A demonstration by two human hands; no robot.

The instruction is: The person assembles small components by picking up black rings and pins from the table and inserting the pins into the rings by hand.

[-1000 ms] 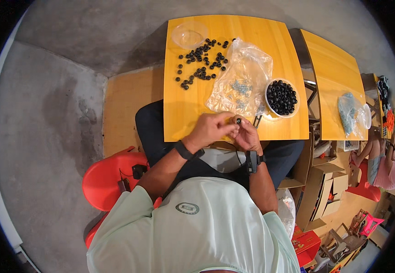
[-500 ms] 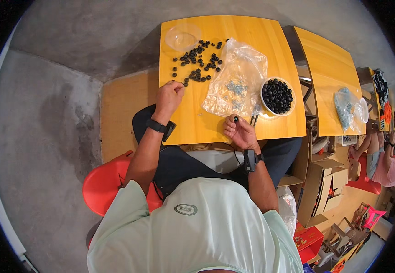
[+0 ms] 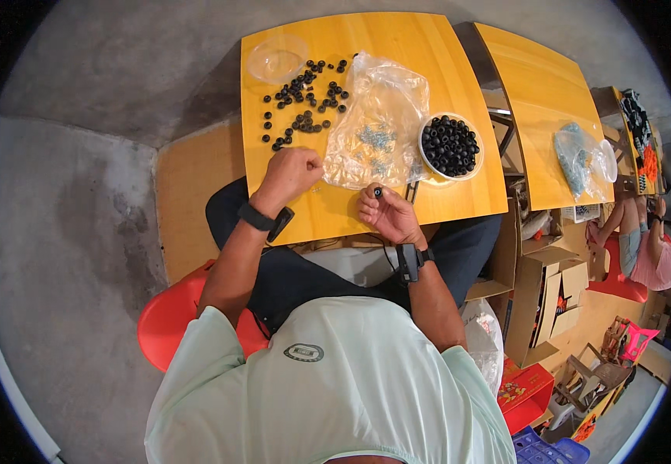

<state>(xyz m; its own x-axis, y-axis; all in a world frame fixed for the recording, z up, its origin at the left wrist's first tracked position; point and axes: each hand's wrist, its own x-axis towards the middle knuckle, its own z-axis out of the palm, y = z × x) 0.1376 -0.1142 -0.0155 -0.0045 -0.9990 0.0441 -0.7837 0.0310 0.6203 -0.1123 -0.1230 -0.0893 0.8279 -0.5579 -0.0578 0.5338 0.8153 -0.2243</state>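
Note:
My left hand point(image 3: 290, 176) is closed in a pinch over the table's near left part. Whatever its fingertips hold, if anything, is hidden. Just beyond it several loose black round pieces point(image 3: 305, 121) with holes, like small wheels or beads, lie scattered. My right hand point(image 3: 389, 216), by the table's near edge, grips one small black round piece point(image 3: 378, 192) between thumb and fingers, its centre facing up. Between and beyond my hands a clear plastic bag point(image 3: 385, 85) lies flat, with small silvery metal parts point(image 3: 376, 138) in or on it.
To the right stands a round white tub point(image 3: 426, 159) full of black pieces. A clear bowl point(image 3: 276, 60) sits at the table's far left corner. Another yellow table point(image 3: 532, 85) carries a bag of bluish parts point(image 3: 572, 166). Cardboard boxes point(image 3: 540, 309) and a seated person point(image 3: 645, 251) are farther right.
My left hand has moved right and nearer over the table, away from the loose black pieces toward the bag. My right hand keeps its piece in place. The whole view has shifted slightly.

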